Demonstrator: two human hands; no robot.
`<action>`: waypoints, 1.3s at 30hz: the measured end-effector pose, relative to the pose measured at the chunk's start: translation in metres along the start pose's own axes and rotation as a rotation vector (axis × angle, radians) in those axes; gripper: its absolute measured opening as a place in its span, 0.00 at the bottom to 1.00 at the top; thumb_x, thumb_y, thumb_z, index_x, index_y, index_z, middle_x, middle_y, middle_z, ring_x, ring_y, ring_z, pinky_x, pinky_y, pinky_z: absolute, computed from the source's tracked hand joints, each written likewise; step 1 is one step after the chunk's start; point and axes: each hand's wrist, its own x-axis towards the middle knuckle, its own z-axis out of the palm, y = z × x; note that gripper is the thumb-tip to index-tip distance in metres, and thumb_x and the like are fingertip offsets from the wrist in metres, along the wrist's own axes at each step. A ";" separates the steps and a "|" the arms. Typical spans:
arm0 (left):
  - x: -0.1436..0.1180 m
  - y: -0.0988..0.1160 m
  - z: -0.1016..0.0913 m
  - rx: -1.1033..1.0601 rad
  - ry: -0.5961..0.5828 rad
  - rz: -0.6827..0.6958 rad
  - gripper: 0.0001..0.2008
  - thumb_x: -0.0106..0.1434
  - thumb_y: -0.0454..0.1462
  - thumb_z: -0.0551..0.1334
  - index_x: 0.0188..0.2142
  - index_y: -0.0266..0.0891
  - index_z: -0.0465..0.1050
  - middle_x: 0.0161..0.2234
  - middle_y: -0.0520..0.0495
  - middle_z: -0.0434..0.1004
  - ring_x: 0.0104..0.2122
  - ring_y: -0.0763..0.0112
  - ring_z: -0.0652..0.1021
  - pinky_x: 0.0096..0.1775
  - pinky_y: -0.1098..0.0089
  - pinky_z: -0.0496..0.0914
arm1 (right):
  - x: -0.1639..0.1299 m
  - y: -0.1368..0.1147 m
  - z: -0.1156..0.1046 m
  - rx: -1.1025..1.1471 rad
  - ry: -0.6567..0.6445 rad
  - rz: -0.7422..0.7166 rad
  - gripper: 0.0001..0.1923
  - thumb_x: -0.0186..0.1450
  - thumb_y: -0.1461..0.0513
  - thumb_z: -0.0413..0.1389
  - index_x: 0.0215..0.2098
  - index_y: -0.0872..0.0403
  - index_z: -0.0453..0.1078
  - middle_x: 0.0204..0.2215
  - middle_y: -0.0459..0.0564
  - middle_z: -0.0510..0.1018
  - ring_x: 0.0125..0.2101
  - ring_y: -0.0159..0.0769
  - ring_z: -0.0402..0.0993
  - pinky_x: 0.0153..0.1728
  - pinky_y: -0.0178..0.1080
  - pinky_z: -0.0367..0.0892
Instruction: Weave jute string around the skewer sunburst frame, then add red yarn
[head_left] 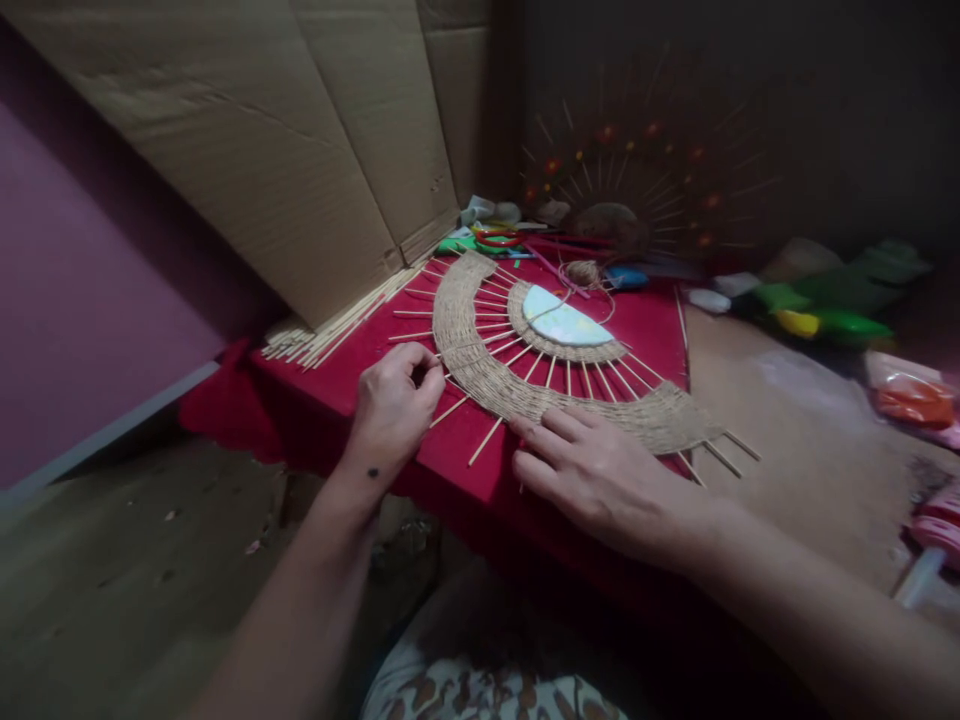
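A half-round fan-like piece of thin wooden sticks and woven twine [461, 300] lies on a red cloth [360, 385]. Its inner woven band borders a pale blue half-disc [562, 318], and the sticks spread outward through a wide outer band. My left hand [397, 400] is at the outer band's left edge, thumb and forefinger pinched together by a stick end; what lies between them is too small to make out. Across the lower edge of that band rests my right hand [592, 465], its fingers slightly bent and apart, touching the weave and covering some stick ends.
Loose sticks [322, 340] lie beside a tall cardboard sheet [300, 150] on the left. Behind the piece are scissors [499, 238] and a ball of twine [583, 272]. A larger stick fan with flowers [615, 190] stands at the dark back. Orange packet [911, 395] at right.
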 end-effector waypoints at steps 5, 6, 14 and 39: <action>0.000 0.000 0.000 -0.009 -0.006 0.012 0.06 0.57 0.35 0.56 0.27 0.38 0.71 0.25 0.51 0.73 0.25 0.73 0.71 0.29 0.73 0.63 | 0.001 0.003 -0.002 0.136 -0.026 0.060 0.09 0.65 0.68 0.45 0.32 0.56 0.66 0.37 0.54 0.72 0.34 0.38 0.62 0.34 0.42 0.59; 0.000 0.000 0.000 -0.001 -0.005 0.017 0.06 0.57 0.35 0.56 0.27 0.38 0.71 0.26 0.50 0.74 0.26 0.73 0.71 0.29 0.72 0.63 | 0.002 0.004 -0.004 0.172 -0.042 0.083 0.09 0.64 0.69 0.45 0.31 0.56 0.66 0.36 0.53 0.73 0.34 0.37 0.62 0.34 0.41 0.59; -0.001 0.002 0.000 0.034 -0.012 0.036 0.05 0.57 0.34 0.57 0.29 0.37 0.71 0.28 0.49 0.75 0.26 0.71 0.72 0.30 0.71 0.64 | 0.043 0.015 -0.018 0.199 -0.110 0.210 0.09 0.63 0.69 0.47 0.31 0.57 0.68 0.28 0.48 0.71 0.26 0.30 0.61 0.24 0.36 0.51; 0.000 -0.012 -0.019 -0.062 0.010 0.086 0.06 0.53 0.29 0.55 0.22 0.38 0.63 0.37 0.46 0.71 0.39 0.70 0.73 0.40 0.68 0.67 | 0.073 0.012 0.019 -0.100 -0.003 -0.036 0.07 0.67 0.67 0.43 0.36 0.57 0.62 0.32 0.51 0.69 0.31 0.39 0.65 0.34 0.42 0.61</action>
